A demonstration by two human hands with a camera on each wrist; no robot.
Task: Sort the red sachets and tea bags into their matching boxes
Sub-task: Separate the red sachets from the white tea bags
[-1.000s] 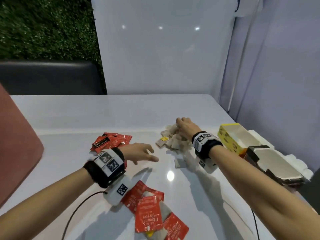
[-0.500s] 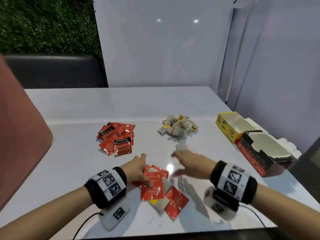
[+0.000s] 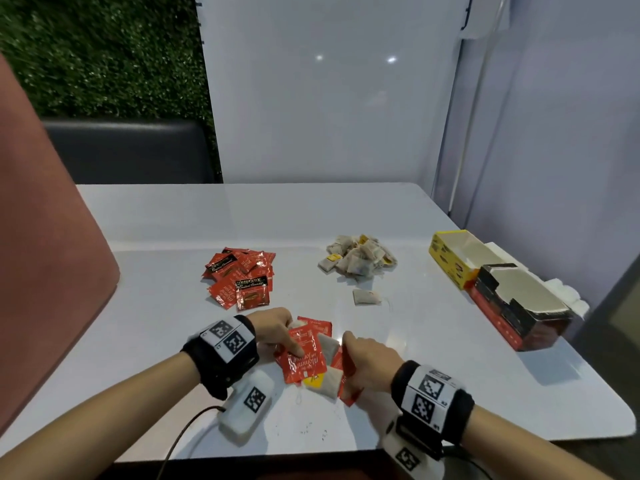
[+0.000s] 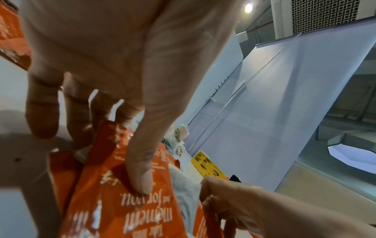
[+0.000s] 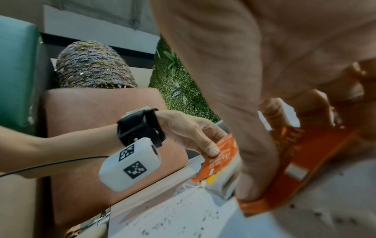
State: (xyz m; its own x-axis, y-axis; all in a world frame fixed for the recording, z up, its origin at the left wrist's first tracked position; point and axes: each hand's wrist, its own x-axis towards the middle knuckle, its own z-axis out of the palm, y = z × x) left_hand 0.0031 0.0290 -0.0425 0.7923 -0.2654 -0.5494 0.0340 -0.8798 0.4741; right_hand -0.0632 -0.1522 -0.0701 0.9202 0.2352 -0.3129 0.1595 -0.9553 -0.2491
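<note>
A small mixed heap of red sachets and tea bags lies near the table's front edge. My left hand pinches the top red sachet, thumb on its printed face. My right hand grips another red sachet by its edge, tilted up off the table. A tea bag lies between the two sachets. Farther back are a pile of red sachets and a pile of tea bags. An open yellow box and an open red and black box stand at the right.
One loose tea bag lies between the tea bag pile and my hands. A pink chair back rises at the left edge of the white table. A wall panel stands behind the table.
Both hands drew back from the far piles to the near heap. The left took hold of the top red sachet, and the right picked up another by its edge.
</note>
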